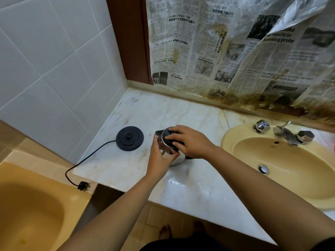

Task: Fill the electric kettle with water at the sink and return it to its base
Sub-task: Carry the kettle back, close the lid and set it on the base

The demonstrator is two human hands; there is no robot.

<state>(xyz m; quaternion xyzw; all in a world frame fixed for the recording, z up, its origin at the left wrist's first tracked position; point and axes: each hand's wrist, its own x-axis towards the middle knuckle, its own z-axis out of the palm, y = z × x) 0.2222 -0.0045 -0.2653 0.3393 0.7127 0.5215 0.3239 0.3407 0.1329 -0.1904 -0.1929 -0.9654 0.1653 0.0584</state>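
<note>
A steel electric kettle [171, 154] with a black lid stands upright on the marble counter [190, 189], between its base and the sink. My left hand [160, 156] wraps the kettle's left side. My right hand [188, 141] lies flat on top, fingers over the black lid, hiding the handle. The round black base [130, 138] sits bare on the counter just left of the kettle, apart from it. The yellow sink [282, 165] is set in the counter to the right.
A chrome tap [286, 134] with two faceted knobs stands at the sink's back rim. The base's black cord runs left to an unplugged plug [83, 186] at the counter edge. A yellow bathtub [32, 211] lies lower left. Stained newspaper [226, 51] covers the back wall.
</note>
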